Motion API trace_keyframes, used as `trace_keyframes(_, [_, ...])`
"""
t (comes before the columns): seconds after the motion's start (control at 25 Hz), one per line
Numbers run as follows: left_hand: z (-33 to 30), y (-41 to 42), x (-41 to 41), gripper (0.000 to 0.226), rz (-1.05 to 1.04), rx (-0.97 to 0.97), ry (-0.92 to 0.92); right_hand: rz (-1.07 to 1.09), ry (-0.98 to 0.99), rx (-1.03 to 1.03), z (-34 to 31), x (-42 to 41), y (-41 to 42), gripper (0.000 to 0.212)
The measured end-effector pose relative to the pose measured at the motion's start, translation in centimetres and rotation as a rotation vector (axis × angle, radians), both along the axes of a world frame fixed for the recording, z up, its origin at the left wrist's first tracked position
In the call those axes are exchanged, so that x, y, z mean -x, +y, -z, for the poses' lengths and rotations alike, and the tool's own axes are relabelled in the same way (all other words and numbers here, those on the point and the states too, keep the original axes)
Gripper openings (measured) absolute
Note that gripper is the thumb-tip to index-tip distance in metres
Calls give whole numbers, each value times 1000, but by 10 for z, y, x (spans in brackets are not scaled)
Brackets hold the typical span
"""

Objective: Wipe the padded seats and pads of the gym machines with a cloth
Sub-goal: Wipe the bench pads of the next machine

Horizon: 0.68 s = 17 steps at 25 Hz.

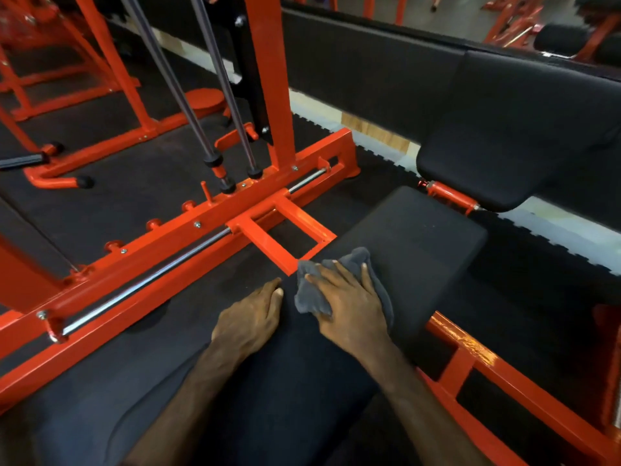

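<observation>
1. One orange machine frame, running from 8 to 2 o'clock; not for wiping.
2. One back pad, at 2 o'clock; I judge it not yet wiped.
3. One seat pad, centre; wiping under way, I judge.
4. My right hand, fingers spread, presses the cloth onto it.
5. My left hand, at 7 o'clock of the cloth, fingers together, rests at the seat's edge.
6. One grey cloth, on the seat's near-left corner.

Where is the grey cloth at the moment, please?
In the head view, the grey cloth lies low and centre on the near left part of the black seat pad, pressed under the right hand, with the left hand just beside it.
</observation>
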<state>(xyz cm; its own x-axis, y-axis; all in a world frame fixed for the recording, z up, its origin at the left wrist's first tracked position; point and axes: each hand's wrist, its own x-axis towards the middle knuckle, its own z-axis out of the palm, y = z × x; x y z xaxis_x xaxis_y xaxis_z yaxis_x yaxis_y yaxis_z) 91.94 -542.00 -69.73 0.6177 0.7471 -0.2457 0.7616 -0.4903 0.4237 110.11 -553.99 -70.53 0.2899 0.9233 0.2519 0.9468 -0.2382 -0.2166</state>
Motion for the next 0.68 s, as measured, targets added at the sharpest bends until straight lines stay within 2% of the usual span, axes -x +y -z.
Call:
trace_keyframes(0.12, [-4,4,-16,52,15,18,-2,44,42,48,-13,-14,33,56])
trace_keyframes(0.24, [-7,0,-20,52,24,8,-10,175,35,32,-9,-17,4,68])
trace_keyframes(0.4, [-9,3,-27,48,38,-7,-19,-24,-21,-109,-5,-2,-27,60])
trace_keyframes(0.56, [-7,7,-42,46,60,15,-28,198,14,-39,-7,-32,-32,68])
trace_keyframes(0.68, [-3,3,-41,47,46,-20,-39,176,-40,-72,-8,-9,-73,70])
